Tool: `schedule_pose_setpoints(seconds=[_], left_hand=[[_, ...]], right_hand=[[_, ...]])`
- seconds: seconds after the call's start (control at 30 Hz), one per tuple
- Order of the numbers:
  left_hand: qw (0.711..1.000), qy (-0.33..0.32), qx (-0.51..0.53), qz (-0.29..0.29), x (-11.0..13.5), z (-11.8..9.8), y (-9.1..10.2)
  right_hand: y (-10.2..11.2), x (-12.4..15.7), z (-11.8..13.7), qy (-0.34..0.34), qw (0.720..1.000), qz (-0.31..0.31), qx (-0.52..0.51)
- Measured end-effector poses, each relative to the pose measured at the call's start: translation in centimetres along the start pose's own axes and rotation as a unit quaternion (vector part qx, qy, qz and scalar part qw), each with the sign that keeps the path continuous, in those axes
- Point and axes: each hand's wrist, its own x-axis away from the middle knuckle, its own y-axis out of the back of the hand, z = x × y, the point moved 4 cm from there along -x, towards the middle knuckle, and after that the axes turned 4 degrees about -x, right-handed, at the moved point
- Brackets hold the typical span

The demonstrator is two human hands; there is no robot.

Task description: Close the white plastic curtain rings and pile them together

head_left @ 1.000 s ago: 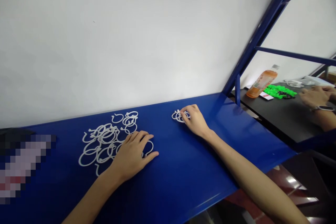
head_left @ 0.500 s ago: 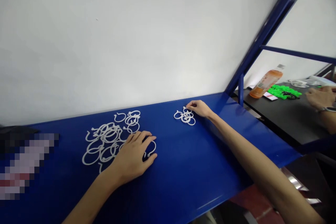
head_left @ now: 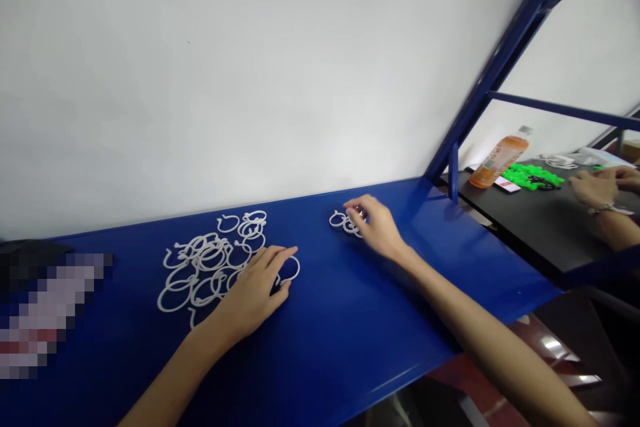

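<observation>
White shower curtain rings (head_left: 209, 257), slim and open with small knobbed ends, lie in a loose, overlapping pile on the left. My left hand (head_left: 255, 290) rests palm down over the pile's right side, fingers and thumb apart. One ring (head_left: 296, 267) shows between and beyond its thumb and forefinger; I cannot make out whether they touch it. Farther right is a smaller cluster of the same rings (head_left: 338, 219). My right hand (head_left: 376, 225) is just above that cluster, its fingers loosely curved and apart, hiding part of it. I see no ring held in it.
The rings lie on a blue metal shelf (head_left: 320, 347) against a white wall (head_left: 300, 80). Blue posts (head_left: 500, 67) rise at right. Beyond them a dark table (head_left: 520, 227) bears an orange drink bottle (head_left: 500, 161), green pieces (head_left: 530, 176) and another person's hands (head_left: 597, 187).
My right hand has come from the small cluster's far right edge to over it, its pinched fingers opening. My left hand has shifted slightly, and the ring beside its fingers shows more.
</observation>
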Motion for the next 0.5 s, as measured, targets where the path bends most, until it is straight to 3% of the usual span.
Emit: schedule_pose_setpoints(seconds=[0.1, 0.17, 0.37, 0.5], left_hand=[[0.999, -0.018, 0.026, -0.043, 0.0, -0.8, 0.1], [0.996, -0.038, 0.042, -0.068, 0.0, -1.5, 0.3], [0.991, -0.073, 0.062, -0.091, 0.1, -2.1, 0.7], [0.988, -0.109, 0.066, -0.091, 0.2, -2.2, 0.6]], right_hand=[[-3.3, 3.4, 4.8, 0.090, 0.977, 0.171, -0.091], [-4.8, 5.1, 6.2, 0.116, 0.964, 0.213, -0.106], [-6.0, 6.1, 5.1, 0.106, 0.958, 0.218, -0.151], [-5.9, 5.9, 4.5, 0.047, 0.960, 0.192, -0.198]])
